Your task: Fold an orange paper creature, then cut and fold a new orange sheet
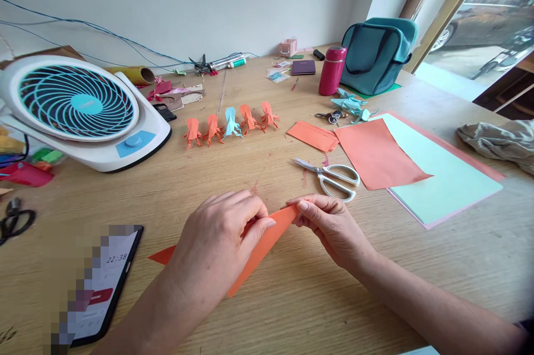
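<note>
A folded piece of orange paper [267, 245] is held between my two hands above the wooden table. My left hand [227, 227] pinches its upper edge between thumb and fingers and covers part of it; one pointed end sticks out on the left. At the right tip of the paper, my right hand [327, 224] grips it between thumb and fingertips. White-handled scissors [340, 180] lie just beyond my right hand, blades pointing left. Farther back stands a row of several small folded paper figures [248, 117], mostly orange, with one light blue.
Orange strips [312, 136], an orange sheet [379, 154] and pale green sheets [446, 177] lie at the right. A fan [83, 102] and a phone [104, 294] are on the left. Behind are a pink bottle [332, 71], a teal bag [377, 57] and keys [332, 117].
</note>
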`<act>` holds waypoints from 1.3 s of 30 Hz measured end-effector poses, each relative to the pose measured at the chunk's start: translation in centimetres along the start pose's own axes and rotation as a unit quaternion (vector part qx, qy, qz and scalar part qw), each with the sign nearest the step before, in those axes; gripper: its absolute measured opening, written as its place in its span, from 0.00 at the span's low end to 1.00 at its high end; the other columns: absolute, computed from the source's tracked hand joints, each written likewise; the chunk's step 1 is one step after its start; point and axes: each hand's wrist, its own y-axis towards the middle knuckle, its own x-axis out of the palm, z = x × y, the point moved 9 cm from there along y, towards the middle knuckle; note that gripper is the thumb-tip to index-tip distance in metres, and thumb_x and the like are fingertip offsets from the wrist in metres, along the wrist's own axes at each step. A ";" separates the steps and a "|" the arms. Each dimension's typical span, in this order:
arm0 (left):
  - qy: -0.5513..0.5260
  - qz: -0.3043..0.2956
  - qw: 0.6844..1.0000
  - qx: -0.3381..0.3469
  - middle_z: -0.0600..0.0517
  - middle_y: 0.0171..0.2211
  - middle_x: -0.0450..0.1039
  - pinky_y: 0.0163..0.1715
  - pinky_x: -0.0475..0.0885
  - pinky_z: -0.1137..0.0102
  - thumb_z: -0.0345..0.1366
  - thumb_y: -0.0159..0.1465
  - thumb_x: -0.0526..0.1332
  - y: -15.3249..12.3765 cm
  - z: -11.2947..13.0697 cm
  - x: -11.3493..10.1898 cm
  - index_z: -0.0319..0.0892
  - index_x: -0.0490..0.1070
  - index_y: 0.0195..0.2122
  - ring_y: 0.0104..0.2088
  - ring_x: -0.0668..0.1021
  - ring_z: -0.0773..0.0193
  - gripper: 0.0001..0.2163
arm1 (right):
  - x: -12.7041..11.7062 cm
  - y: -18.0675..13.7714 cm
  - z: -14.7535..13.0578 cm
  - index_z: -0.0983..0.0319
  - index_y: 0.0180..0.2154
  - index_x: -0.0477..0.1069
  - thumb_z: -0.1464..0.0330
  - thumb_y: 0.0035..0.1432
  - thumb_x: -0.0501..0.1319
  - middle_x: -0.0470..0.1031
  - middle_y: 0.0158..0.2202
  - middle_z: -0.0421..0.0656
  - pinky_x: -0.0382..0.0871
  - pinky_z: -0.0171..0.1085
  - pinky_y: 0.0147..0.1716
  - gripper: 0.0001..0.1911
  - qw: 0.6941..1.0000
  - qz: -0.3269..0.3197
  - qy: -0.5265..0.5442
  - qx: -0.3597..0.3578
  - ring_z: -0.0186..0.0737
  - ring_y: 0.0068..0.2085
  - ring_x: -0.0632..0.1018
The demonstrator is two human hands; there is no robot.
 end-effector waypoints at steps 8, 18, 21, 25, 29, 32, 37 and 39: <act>-0.002 -0.001 1.000 0.002 0.56 0.25 0.69 0.29 0.59 0.70 0.32 0.64 0.59 0.0 0.1 0.0 0.42 0.66 0.26 0.29 0.70 0.66 0.09 | -0.1 0.1 0.0 0.56 0.31 0.82 0.57 0.52 0.69 0.76 0.25 0.41 0.66 0.37 0.34 0.10 1.000 0.008 -0.012 -0.005 0.34 0.30 0.70; 0.002 0.000 1.000 0.009 0.56 0.25 0.69 0.29 0.60 0.70 0.32 0.64 0.58 0.0 0.1 0.0 0.43 0.66 0.26 0.29 0.71 0.65 0.09 | -0.3 0.0 0.0 0.57 0.30 0.82 0.56 0.51 0.69 0.76 0.26 0.42 0.66 0.37 0.34 0.12 1.000 0.015 -0.020 -0.003 0.36 0.30 0.70; -0.001 0.002 1.000 0.012 0.56 0.25 0.69 0.29 0.60 0.71 0.31 0.64 0.58 0.0 0.2 -0.1 0.42 0.66 0.26 0.29 0.71 0.65 0.09 | -0.3 0.0 0.0 0.58 0.30 0.82 0.57 0.51 0.69 0.75 0.24 0.41 0.66 0.37 0.33 0.11 1.000 0.016 -0.021 -0.006 0.35 0.29 0.70; -0.003 0.003 1.000 0.015 0.56 0.25 0.69 0.30 0.61 0.71 0.31 0.64 0.59 0.0 0.2 -0.1 0.42 0.67 0.26 0.30 0.72 0.66 0.09 | -0.3 0.0 0.0 0.58 0.28 0.81 0.57 0.52 0.69 0.75 0.23 0.41 0.65 0.36 0.33 0.11 1.000 0.018 -0.021 -0.010 0.34 0.29 0.70; -0.001 0.002 1.000 0.008 0.56 0.25 0.69 0.30 0.61 0.71 0.31 0.64 0.59 0.1 0.2 -0.1 0.42 0.69 0.26 0.30 0.72 0.66 0.09 | -0.4 0.0 0.1 0.57 0.28 0.82 0.57 0.51 0.69 0.75 0.23 0.41 0.66 0.37 0.34 0.11 0.999 0.023 -0.024 -0.009 0.35 0.29 0.71; 0.000 -0.002 1.000 0.002 0.56 0.26 0.70 0.31 0.62 0.71 0.32 0.64 0.59 0.2 0.1 -0.1 0.43 0.70 0.26 0.30 0.72 0.66 0.08 | -0.5 -0.1 0.0 0.57 0.30 0.82 0.57 0.51 0.70 0.75 0.23 0.41 0.66 0.37 0.34 0.11 0.999 0.028 -0.024 -0.011 0.35 0.29 0.71; 0.003 -0.011 1.000 -0.009 0.55 0.27 0.71 0.30 0.62 0.70 0.32 0.63 0.60 0.4 -0.1 0.0 0.43 0.71 0.27 0.30 0.72 0.66 0.07 | -0.7 -0.2 0.2 0.57 0.30 0.82 0.57 0.52 0.69 0.75 0.23 0.40 0.65 0.37 0.33 0.10 0.999 0.037 -0.032 -0.009 0.35 0.29 0.71; 0.000 -0.014 1.000 -0.009 0.56 0.27 0.71 0.31 0.62 0.70 0.31 0.63 0.61 0.5 -0.2 0.1 0.42 0.71 0.26 0.30 0.72 0.66 0.07 | -0.8 -0.2 0.3 0.57 0.30 0.82 0.57 0.52 0.69 0.74 0.23 0.40 0.65 0.37 0.34 0.10 0.999 0.039 -0.034 -0.008 0.35 0.29 0.71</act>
